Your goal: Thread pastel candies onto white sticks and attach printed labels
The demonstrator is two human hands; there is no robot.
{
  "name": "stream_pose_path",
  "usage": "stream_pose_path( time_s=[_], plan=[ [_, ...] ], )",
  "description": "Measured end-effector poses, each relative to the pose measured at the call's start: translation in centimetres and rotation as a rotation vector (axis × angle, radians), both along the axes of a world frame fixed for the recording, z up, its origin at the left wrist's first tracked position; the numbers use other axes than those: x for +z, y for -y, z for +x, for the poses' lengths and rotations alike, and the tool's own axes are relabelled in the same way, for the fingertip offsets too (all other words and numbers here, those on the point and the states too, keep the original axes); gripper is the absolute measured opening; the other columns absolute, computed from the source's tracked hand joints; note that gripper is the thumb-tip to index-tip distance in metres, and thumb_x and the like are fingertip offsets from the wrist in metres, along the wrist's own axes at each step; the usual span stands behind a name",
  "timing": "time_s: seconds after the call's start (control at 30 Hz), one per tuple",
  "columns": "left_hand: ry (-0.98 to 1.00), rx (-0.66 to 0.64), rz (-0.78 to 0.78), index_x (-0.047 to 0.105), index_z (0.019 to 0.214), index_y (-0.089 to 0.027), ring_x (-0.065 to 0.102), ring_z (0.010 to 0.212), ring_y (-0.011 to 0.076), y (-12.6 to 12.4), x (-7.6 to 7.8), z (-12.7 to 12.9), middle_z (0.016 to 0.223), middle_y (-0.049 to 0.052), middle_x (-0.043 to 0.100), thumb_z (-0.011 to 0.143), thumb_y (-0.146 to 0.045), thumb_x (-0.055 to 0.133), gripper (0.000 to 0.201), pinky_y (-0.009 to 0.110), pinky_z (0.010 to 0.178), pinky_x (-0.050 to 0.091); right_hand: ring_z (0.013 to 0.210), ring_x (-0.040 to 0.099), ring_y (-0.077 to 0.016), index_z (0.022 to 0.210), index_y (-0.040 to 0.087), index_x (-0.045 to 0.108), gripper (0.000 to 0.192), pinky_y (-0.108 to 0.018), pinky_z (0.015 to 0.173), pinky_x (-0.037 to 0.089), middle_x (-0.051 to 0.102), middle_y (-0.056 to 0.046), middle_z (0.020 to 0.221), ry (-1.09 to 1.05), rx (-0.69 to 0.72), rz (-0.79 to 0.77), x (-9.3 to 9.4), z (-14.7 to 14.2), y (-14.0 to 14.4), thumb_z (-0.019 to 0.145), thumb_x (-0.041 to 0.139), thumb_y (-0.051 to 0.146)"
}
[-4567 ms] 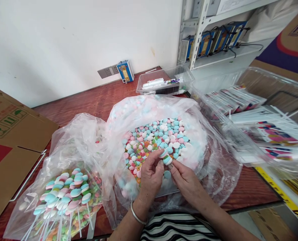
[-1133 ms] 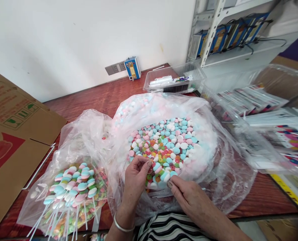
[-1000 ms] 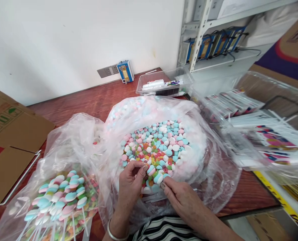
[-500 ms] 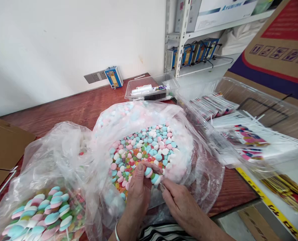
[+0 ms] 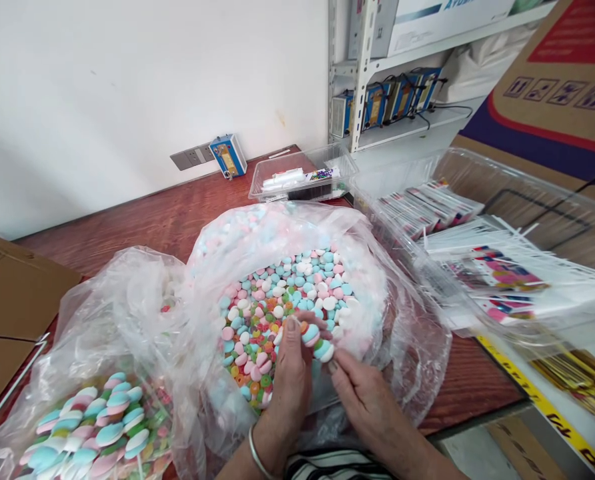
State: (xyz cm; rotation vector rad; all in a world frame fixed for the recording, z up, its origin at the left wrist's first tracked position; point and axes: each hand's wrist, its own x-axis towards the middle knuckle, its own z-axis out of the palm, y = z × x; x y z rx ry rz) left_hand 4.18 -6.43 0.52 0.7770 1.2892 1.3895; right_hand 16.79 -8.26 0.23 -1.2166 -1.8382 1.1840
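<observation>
My left hand (image 5: 290, 380) and my right hand (image 5: 362, 393) meet over the near rim of a large clear bag (image 5: 407, 333) full of loose pastel and coloured candies (image 5: 282, 300). Between the fingertips of both hands is a short skewer of stacked candies (image 5: 316, 340), pink, blue, green and white. My right hand pinches its lower end, where the stick is hidden by the fingers. My left thumb and fingers press a small orange candy onto its upper end. A metal bangle sits on my left wrist.
A second clear bag (image 5: 112, 313) at the left holds finished candy skewers (image 5: 97, 433). Flat cardboard (image 5: 12, 293) lies at the far left. A clear tray (image 5: 542, 200) of white sticks and printed sleeves stands at the right, a small clear box (image 5: 302, 177) behind, metal shelving (image 5: 362, 67) beyond.
Over the last seconds my left hand dipped into the loose candies and came back to the skewer, which has grown by a piece or two. The camera shifted to the right.
</observation>
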Motion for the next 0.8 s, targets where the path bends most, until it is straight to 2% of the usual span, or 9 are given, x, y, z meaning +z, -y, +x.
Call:
stream_pose_path(
  time_s=[0.07, 0.17, 0.2, 0.27, 0.33, 0.4, 0.53, 0.7, 0.8],
  plan=[
    [-0.288, -0.023, 0.025, 0.060, 0.110, -0.021, 0.059, 0.087, 0.0203, -1.3, -0.2, -0.7, 0.096, 0.007, 0.064, 0.097, -0.048, 0.036, 0.038, 0.034, 0.079, 0.046, 0.060, 0.054, -0.0153, 0.080, 0.021, 0.052, 0.028, -0.024, 0.056, 0.041, 0.056, 0.001, 0.067, 0.014, -0.082, 0.019, 0.1, 1.1, -0.5, 0.098, 0.034, 0.030],
    [-0.836, -0.112, 0.088, 0.064, 0.101, -0.022, 0.056, 0.095, 0.0246, -3.0, -0.6, -1.7, 0.099, 0.008, 0.062, 0.089, -0.034, 0.056, 0.019, 0.038, 0.083, 0.043, 0.056, 0.051, -0.0144, 0.076, 0.022, 0.049, 0.027, -0.024, 0.053, 0.038, 0.053, 0.003, 0.064, 0.034, -0.164, 0.048, 0.1, 2.6, -0.9, 0.098, 0.035, 0.031],
    [-0.961, -0.146, 0.097, 0.065, 0.095, -0.021, 0.056, 0.094, 0.0256, -3.3, -0.7, -1.9, 0.097, 0.008, 0.062, 0.085, -0.031, 0.060, 0.015, 0.039, 0.083, 0.043, 0.056, 0.051, -0.0143, 0.076, 0.022, 0.048, 0.027, -0.024, 0.053, 0.038, 0.053, 0.003, 0.064, 0.041, -0.175, 0.047, 0.0, 3.0, -1.0, 0.098, 0.035, 0.032],
    [-1.088, -0.184, 0.086, 0.065, 0.089, -0.020, 0.056, 0.091, 0.0258, -3.6, -0.8, -2.2, 0.092, 0.008, 0.062, 0.082, -0.026, 0.063, 0.009, 0.039, 0.081, 0.044, 0.056, 0.051, -0.0144, 0.076, 0.023, 0.047, 0.027, -0.024, 0.053, 0.038, 0.054, 0.003, 0.064, 0.046, -0.194, 0.040, -0.2, 3.5, -1.1, 0.098, 0.035, 0.033],
    [-1.087, -0.165, 0.065, 0.064, 0.088, -0.019, 0.057, 0.090, 0.0250, -3.6, -0.5, -2.4, 0.091, 0.007, 0.063, 0.081, -0.024, 0.062, 0.008, 0.038, 0.080, 0.045, 0.057, 0.051, -0.0146, 0.079, 0.022, 0.049, 0.027, -0.024, 0.053, 0.039, 0.053, 0.003, 0.064, 0.039, -0.208, 0.028, -0.4, 3.9, -1.1, 0.098, 0.035, 0.035],
    [-0.988, -0.166, 0.034, 0.064, 0.092, -0.020, 0.060, 0.087, 0.0231, -3.8, 0.0, -2.6, 0.090, 0.006, 0.065, 0.084, -0.027, 0.060, 0.011, 0.036, 0.078, 0.046, 0.058, 0.053, -0.0151, 0.081, 0.022, 0.051, 0.026, -0.024, 0.055, 0.040, 0.054, 0.003, 0.064, 0.024, -0.219, 0.018, -0.5, 4.1, -1.1, 0.097, 0.035, 0.036],
    [-0.793, -0.300, -0.012, 0.064, 0.101, -0.021, 0.063, 0.080, 0.0210, -5.0, 0.8, -2.4, 0.087, 0.005, 0.068, 0.086, -0.035, 0.057, 0.021, 0.031, 0.066, 0.048, 0.059, 0.054, -0.0156, 0.080, 0.022, 0.051, 0.026, -0.024, 0.055, 0.041, 0.056, 0.002, 0.065, 0.006, -0.257, 0.013, -0.4, 4.4, -1.4, 0.097, 0.036, 0.036],
    [-0.815, -0.429, -0.044, 0.065, 0.101, -0.021, 0.063, 0.069, 0.0185, -6.8, 0.8, -1.9, 0.076, 0.002, 0.068, 0.084, -0.032, 0.059, 0.021, 0.029, 0.061, 0.047, 0.056, 0.051, -0.0145, 0.082, 0.022, 0.052, 0.025, -0.023, 0.053, 0.039, 0.053, 0.004, 0.063, -0.015, -0.275, 0.019, -0.2, 4.6, -1.5, 0.097, 0.037, 0.035],
    [-0.870, -0.452, -0.084, 0.067, 0.098, -0.021, 0.062, 0.065, 0.0177, -7.2, 0.6, -1.8, 0.071, 0.000, 0.067, 0.082, -0.033, 0.061, 0.021, 0.028, 0.059, 0.045, 0.054, 0.048, -0.0138, 0.079, 0.022, 0.049, 0.024, -0.023, 0.052, 0.037, 0.050, 0.004, 0.061, -0.010, -0.276, 0.017, -0.3, 4.6, -1.4, 0.096, 0.038, 0.035]
  ],
)
